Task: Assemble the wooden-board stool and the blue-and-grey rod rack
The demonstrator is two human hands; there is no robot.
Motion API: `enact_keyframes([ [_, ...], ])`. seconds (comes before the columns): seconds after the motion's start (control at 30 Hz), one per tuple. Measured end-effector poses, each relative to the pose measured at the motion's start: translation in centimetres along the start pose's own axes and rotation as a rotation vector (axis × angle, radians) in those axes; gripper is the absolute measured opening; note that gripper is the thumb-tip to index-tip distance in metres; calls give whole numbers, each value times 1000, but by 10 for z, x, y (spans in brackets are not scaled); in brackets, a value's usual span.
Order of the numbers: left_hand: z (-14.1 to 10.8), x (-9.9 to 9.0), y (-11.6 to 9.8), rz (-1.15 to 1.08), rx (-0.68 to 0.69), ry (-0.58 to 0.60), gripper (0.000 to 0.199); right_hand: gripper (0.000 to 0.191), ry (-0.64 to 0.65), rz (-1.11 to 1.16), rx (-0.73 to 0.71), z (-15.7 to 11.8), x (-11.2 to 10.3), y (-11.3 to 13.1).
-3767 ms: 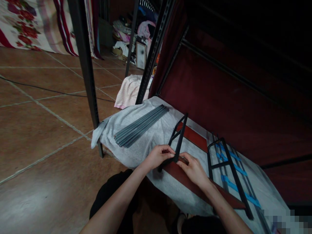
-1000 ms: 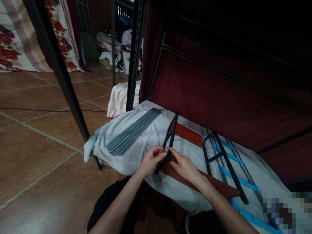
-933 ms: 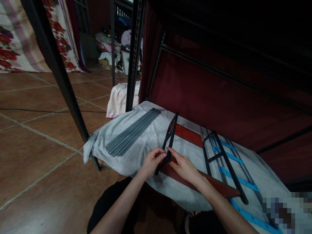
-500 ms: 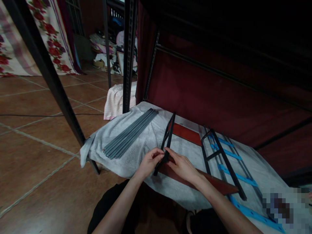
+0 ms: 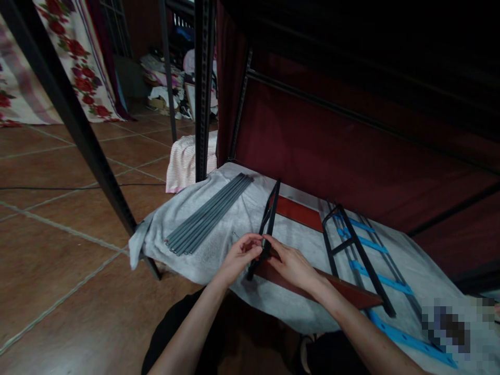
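Note:
Both hands meet at the near part of a black metal frame (image 5: pixel 271 213) that stands on edge on the grey cloth. My left hand (image 5: pixel 239 259) is closed at the frame's left side, thumb and fingertips curled together; whatever they pinch is too small to make out. From the right, my right hand (image 5: pixel 295 268) grips the frame where it meets a reddish-brown board (image 5: pixel 351 291). That board reaches across to a second black metal frame (image 5: pixel 365 263). Another reddish-brown board (image 5: pixel 299 214) lies farther back between the frames. A thin metal piece (image 5: pixel 235 234) lies just beyond my left hand.
Several grey rods (image 5: pixel 209 213) lie side by side on the grey cloth (image 5: pixel 156 234). Blue strips with dark bars (image 5: pixel 414 341) lie at the right. Black uprights (image 5: pixel 202 99) and a dark red curtain (image 5: pixel 332 140) bound the surface.
The left hand's fingers have shifted slightly, with the fingertips a little higher and the thumb farther from them. The right hand stays at the frame. Frames and boards keep their places.

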State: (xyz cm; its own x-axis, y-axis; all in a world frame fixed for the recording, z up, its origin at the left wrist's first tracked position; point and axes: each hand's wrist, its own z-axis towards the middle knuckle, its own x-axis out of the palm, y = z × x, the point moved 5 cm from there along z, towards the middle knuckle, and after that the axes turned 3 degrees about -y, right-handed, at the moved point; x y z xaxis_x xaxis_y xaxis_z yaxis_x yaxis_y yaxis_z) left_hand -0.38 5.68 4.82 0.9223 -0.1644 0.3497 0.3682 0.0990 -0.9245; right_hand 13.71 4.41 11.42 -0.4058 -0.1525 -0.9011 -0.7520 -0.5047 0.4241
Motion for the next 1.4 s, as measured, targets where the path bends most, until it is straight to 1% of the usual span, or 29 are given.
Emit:
enact_keyframes([
  [0.07,1,0,3,28,-19,-41,23,59,6,-10,2,0,0,0],
  [0.13,1,0,3,52,-10,-42,23,58,7,-15,8,0,1,-1],
  [0.3,0,1,-1,26,18,50,26,59,11,0,14,0,1,-2],
  [0.47,1,0,7,50,-44,-43,25,58,12,-6,24,0,1,-1],
  [0.53,2,1,7,80,-23,-46,24,58,16,-11,27,0,1,-1],
  [0.67,-1,3,-3,108,66,15,21,58,30,-17,30,0,1,-1],
  [0.73,-2,2,-5,96,61,31,22,60,31,-15,56,-1,0,-2],
  [0.83,-1,1,-3,66,23,1,25,63,8,-16,134,-3,-3,-1],
  [0.9,1,0,1,80,-5,-23,25,55,-31,-38,186,-7,-6,-1],
  [0.97,2,1,3,117,-20,-34,26,37,-56,-75,214,-10,-9,-1],
  [1.03,2,1,1,156,3,-32,25,23,-41,-93,187,-11,-9,0],
  [1.07,1,0,-1,184,32,-26,24,20,-28,-89,158,-11,-8,1],
  [1.13,0,1,-7,254,115,-3,21,19,-9,-68,104,-10,-7,3],
  [1.2,-2,1,-12,310,190,22,19,20,-6,-50,85,-9,-7,3],
  [1.23,-3,1,-13,320,205,30,19,21,-4,-46,85,-8,-7,3],
  [1.3,-3,1,-11,279,173,26,17,22,0,-39,85,-8,-7,3],
  [1.4,-2,1,-2,161,56,0,22,22,-3,-40,87,-7,-7,4],
])
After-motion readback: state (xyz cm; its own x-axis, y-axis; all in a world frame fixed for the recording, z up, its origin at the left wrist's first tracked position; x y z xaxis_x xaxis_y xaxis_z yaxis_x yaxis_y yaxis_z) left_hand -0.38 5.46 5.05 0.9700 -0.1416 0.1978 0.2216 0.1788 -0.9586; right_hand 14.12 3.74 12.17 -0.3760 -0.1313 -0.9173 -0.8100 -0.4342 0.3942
